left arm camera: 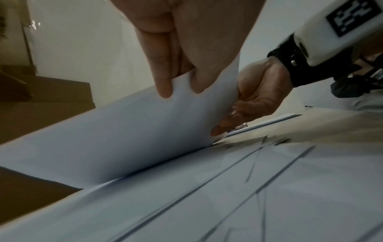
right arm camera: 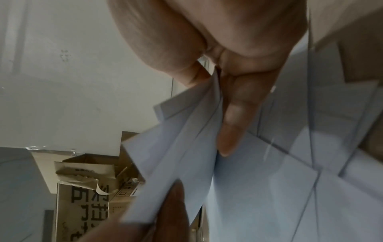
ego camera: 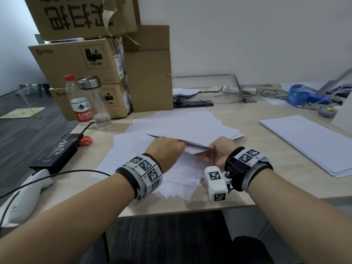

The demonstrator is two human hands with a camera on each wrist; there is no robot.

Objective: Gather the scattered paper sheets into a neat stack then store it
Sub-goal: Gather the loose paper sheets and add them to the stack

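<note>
I hold a small bundle of white sheets (ego camera: 196,146) by its near edge, tilted up over the scattered paper sheets (ego camera: 171,121) on the desk. My left hand (ego camera: 171,147) grips the bundle's left part, with its fingertips (left arm camera: 165,90) curled over the paper (left arm camera: 134,139). My right hand (ego camera: 216,149) pinches the right end. One of its fingers (right arm camera: 232,131) lies along the fanned, uneven sheets (right arm camera: 182,147), and the bundle hides the rest. More loose sheets (ego camera: 181,180) lie under my wrists. A neat stack of paper (ego camera: 308,141) lies to the right.
Stacked cardboard boxes (ego camera: 82,63) stand at the back left with a water bottle (ego camera: 80,103) and a glass bottle (ego camera: 97,105) in front. Along the left edge are a black case (ego camera: 57,151), red scissors (ego camera: 85,141) and a white controller (ego camera: 28,193). Cables and a blue box (ego camera: 297,94) sit far right.
</note>
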